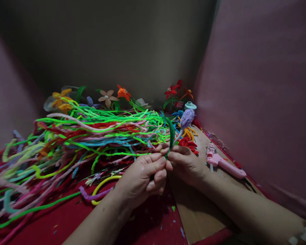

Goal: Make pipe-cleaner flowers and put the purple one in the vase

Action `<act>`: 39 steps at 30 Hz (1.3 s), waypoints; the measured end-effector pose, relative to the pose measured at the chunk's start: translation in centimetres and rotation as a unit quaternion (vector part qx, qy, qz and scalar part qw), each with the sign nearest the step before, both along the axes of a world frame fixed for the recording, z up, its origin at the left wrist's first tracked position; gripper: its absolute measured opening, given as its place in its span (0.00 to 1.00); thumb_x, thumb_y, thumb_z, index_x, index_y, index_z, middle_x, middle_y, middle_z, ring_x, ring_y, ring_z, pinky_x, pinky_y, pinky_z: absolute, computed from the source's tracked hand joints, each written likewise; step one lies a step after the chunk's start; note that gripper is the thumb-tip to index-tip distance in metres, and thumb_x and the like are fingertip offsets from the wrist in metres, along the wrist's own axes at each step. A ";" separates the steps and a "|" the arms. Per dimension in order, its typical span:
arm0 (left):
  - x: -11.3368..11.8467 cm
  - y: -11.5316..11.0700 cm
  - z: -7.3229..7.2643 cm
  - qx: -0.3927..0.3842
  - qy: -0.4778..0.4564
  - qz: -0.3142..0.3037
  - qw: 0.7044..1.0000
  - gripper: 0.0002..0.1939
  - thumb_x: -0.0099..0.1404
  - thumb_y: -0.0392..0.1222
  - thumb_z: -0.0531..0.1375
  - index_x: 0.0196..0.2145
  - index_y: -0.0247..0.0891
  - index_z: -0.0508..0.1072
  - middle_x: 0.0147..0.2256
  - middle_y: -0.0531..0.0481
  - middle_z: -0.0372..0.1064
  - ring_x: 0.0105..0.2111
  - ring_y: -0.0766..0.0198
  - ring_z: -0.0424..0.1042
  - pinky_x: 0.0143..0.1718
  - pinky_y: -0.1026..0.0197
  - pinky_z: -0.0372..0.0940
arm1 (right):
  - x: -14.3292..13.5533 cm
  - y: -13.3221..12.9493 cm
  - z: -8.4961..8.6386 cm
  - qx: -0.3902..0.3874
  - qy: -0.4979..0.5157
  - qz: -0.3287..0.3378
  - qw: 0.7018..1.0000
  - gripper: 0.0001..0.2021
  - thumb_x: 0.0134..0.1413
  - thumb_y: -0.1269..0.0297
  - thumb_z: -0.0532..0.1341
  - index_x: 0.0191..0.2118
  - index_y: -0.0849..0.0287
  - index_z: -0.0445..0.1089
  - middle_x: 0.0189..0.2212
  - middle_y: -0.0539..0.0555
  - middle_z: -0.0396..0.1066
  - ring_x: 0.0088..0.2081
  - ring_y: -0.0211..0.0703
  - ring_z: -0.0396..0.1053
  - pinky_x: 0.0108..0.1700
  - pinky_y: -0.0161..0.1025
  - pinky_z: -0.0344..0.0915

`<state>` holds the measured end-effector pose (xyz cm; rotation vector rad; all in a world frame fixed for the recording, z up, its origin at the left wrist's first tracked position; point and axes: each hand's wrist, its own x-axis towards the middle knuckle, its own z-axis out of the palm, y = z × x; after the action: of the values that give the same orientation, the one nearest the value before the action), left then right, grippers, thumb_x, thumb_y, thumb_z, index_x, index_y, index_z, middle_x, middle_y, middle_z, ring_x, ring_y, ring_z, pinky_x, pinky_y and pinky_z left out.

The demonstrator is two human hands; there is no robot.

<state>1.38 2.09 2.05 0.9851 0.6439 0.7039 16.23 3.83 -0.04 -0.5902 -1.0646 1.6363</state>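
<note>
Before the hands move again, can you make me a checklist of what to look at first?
1. Both hands at the flower: ok. The left hand and right hand meet at the lower end of the purple flower.
2. Flower head free of fingers: ok, it sticks up above them.
3. Green leaf fixed to the stem: cannot tell, fingers cover where they meet.
4. Pink glue gun apart from the hands: ok, it lies off to the right.
5. Glue gun cool: cannot tell, heat doesn't show.
6. Fuzzy sticks sorted by colour: not ok, many colours are mixed in one heap.
</note>
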 end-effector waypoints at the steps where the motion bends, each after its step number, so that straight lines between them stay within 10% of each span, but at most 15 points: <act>1: 0.1 0.0 -0.1 0.056 0.058 0.029 0.996 0.13 0.64 0.46 0.52 0.29 0.35 0.68 0.15 0.60 0.50 0.11 0.76 0.44 0.15 0.69 0.46 | 0.0 0.0 0.0 -0.006 0.000 -0.008 1.000 0.05 0.41 0.67 0.67 0.29 0.55 0.78 0.31 0.51 0.74 0.34 0.40 0.69 0.39 0.38 0.64; 3: 0.3 -0.1 -0.6 0.223 0.201 0.121 0.946 0.12 0.64 0.45 0.52 0.30 0.35 0.69 0.18 0.55 0.59 0.15 0.72 0.55 0.19 0.67 0.53 | -0.1 0.1 -0.1 -0.014 0.005 -0.018 1.000 0.05 0.41 0.67 0.67 0.30 0.55 0.78 0.30 0.51 0.74 0.33 0.39 0.69 0.38 0.36 0.64; 5: 0.4 -0.3 -1.3 0.418 0.317 0.222 0.822 0.08 0.62 0.41 0.53 0.33 0.36 0.70 0.26 0.49 0.67 0.25 0.66 0.65 0.29 0.64 0.59 | -0.3 0.1 -0.3 -0.021 0.012 -0.025 0.999 0.05 0.42 0.68 0.67 0.30 0.55 0.77 0.29 0.51 0.74 0.32 0.38 0.68 0.37 0.36 0.63; 8: 0.2 -0.4 -2.2 0.537 0.395 0.229 0.710 0.10 0.63 0.37 0.51 0.29 0.36 0.69 0.25 0.49 0.67 0.25 0.64 0.66 0.30 0.63 0.58 | -0.4 0.1 -0.7 -0.026 0.010 -0.035 0.999 0.05 0.42 0.68 0.68 0.30 0.57 0.77 0.27 0.49 0.72 0.29 0.35 0.66 0.34 0.34 0.62; 11: 0.2 -0.3 -1.8 0.500 0.371 0.231 0.748 0.10 0.64 0.35 0.50 0.30 0.37 0.69 0.25 0.51 0.66 0.24 0.68 0.65 0.28 0.66 0.58 | -0.4 0.1 -0.8 -0.011 0.001 -0.015 1.000 0.08 0.44 0.65 0.67 0.35 0.58 0.77 0.24 0.48 0.70 0.23 0.32 0.62 0.28 0.31 0.59; 18: 0.5 -0.1 0.5 0.202 0.218 0.177 0.938 0.13 0.61 0.43 0.54 0.21 0.36 0.64 0.15 0.59 0.54 0.14 0.74 0.52 0.16 0.69 0.49 | -0.1 -0.2 0.1 0.000 -0.027 0.005 1.000 0.10 0.45 0.65 0.65 0.37 0.56 0.77 0.29 0.51 0.74 0.25 0.33 0.64 0.29 0.32 0.60; 25: 0.3 0.0 -0.2 0.046 0.037 0.110 0.992 0.13 0.60 0.44 0.58 0.23 0.34 0.65 0.14 0.59 0.54 0.12 0.78 0.49 0.14 0.72 0.41 | 0.2 -0.1 -0.1 0.003 -0.032 0.012 0.999 0.12 0.47 0.66 0.64 0.41 0.56 0.76 0.27 0.50 0.73 0.29 0.37 0.67 0.37 0.36 0.63; 31: -0.3 0.3 -0.3 -0.020 -0.042 0.026 0.999 0.11 0.62 0.45 0.56 0.28 0.34 0.67 0.14 0.62 0.51 0.10 0.80 0.42 0.14 0.72 0.45 | 0.2 0.1 -0.4 -0.003 -0.002 0.048 0.999 0.11 0.47 0.65 0.64 0.40 0.58 0.76 0.22 0.48 0.70 0.23 0.31 0.63 0.31 0.32 0.60; 35: -0.2 0.2 0.1 0.103 0.116 0.066 0.986 0.13 0.64 0.46 0.52 0.27 0.35 0.67 0.15 0.59 0.55 0.10 0.76 0.49 0.14 0.70 0.46 | -0.1 0.1 -0.6 0.001 -0.004 0.016 1.000 0.10 0.47 0.66 0.64 0.38 0.60 0.76 0.26 0.50 0.72 0.27 0.34 0.65 0.34 0.34 0.62; 37: 0.1 0.0 -0.2 0.256 0.248 0.142 0.924 0.12 0.65 0.43 0.51 0.29 0.36 0.69 0.20 0.53 0.65 0.16 0.71 0.61 0.19 0.68 0.55 | -0.3 0.1 -0.5 -0.008 -0.003 -0.009 1.000 0.11 0.46 0.66 0.64 0.39 0.60 0.76 0.29 0.52 0.73 0.28 0.36 0.66 0.34 0.35 0.63; 39: 0.4 -0.3 -0.9 0.428 0.359 0.215 0.801 0.10 0.65 0.41 0.51 0.37 0.37 0.70 0.31 0.48 0.72 0.28 0.64 0.70 0.30 0.64 0.62 | -0.4 0.1 -0.4 -0.019 -0.002 -0.028 0.999 0.11 0.45 0.67 0.64 0.38 0.59 0.76 0.31 0.52 0.74 0.29 0.38 0.67 0.34 0.35 0.64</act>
<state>1.76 1.75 1.13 2.0380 1.2925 1.0648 15.82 3.91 -0.43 -0.6432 -1.0138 1.6095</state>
